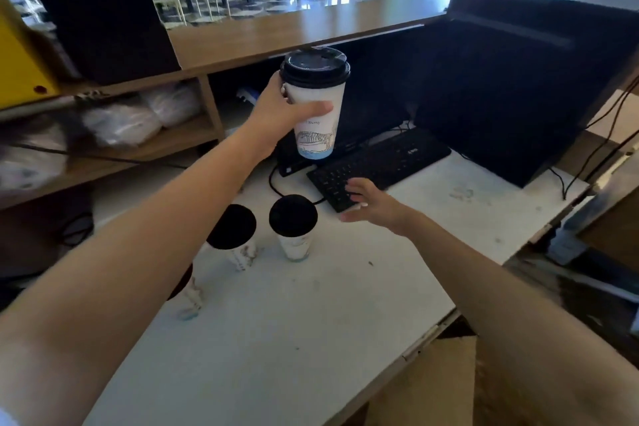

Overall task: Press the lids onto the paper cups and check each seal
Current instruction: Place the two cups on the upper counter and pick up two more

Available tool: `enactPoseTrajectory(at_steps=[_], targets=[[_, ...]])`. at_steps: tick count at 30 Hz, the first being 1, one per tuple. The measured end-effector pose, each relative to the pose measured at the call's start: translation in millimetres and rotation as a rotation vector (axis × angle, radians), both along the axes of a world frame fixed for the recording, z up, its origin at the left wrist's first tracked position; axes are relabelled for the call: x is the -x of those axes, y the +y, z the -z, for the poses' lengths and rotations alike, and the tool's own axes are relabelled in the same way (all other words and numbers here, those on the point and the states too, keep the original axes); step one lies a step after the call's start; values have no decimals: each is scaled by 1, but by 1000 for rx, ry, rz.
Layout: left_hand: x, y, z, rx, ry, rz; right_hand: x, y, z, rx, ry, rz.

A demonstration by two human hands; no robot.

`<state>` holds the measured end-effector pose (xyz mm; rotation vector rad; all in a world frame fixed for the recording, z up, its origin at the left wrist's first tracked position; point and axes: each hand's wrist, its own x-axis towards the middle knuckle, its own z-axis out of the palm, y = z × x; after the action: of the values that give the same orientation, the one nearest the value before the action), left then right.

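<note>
- Lidded paper cup sits raised above the white table, gripped upright in your left hand.
- Your right hand hovers spread, empty, near the keyboard.
- Two more lidded cups stand below.

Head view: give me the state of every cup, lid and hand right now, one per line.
Raised white paper cup: held off the table, upright.
Its black plastic lid: on the cup.
Left hand: gripping the raised cup.
Right hand: open, empty.
Two white lidded cups on the table: standing, lids on.
Third cup: mostly hidden by the left arm.
</note>
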<state>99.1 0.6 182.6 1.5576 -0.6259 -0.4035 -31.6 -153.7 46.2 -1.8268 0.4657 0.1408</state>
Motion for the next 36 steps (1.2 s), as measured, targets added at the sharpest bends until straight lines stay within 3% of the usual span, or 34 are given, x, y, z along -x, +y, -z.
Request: enactPoseTrajectory(at_steps=[5,17,23,36], targets=[[-12,36,20,-83,-47,-74,-7,41,52,25,59,-87],[-39,128,28,-117,-54,-149,-41,107,69,-167,-215,194],[-41,136,0,-96,-52,-154,-55,94,-4,-245,-312,213],[-85,91,-59,67,-2,-254,-148,32,-182,-91,-570,131]])
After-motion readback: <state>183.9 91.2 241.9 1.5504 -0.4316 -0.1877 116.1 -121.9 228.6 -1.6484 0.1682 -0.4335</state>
